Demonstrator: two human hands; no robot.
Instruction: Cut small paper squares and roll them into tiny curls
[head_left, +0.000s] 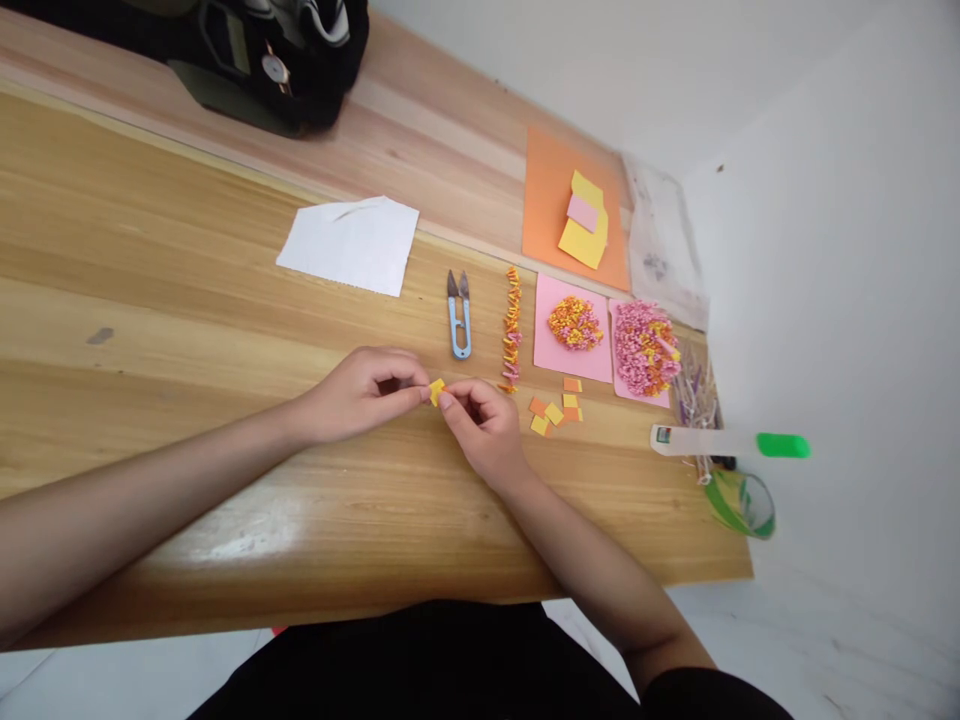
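A small yellow paper piece (436, 391) is pinched between my two hands, over the wooden table (360, 500). My left hand (375, 395) holds its left edge between thumb and fingers. On its right side, my right hand (484, 420) grips it the same way. Several small orange and yellow paper pieces (553, 413) lie to the right of my right hand. Beyond my hands are blue-handled thread snips (459, 325) with the blades pointing away, and a row of orange, yellow and pink curled bits (511, 330).
Two pink sheets (551, 350) bear piles of small coloured bits (645, 350). Farther back are an orange sheet (540, 220), white paper (349, 245) and a black bag (300, 100) with a watch. A green-capped bottle (727, 442) and a green-rimmed container (739, 503) stand at the right edge.
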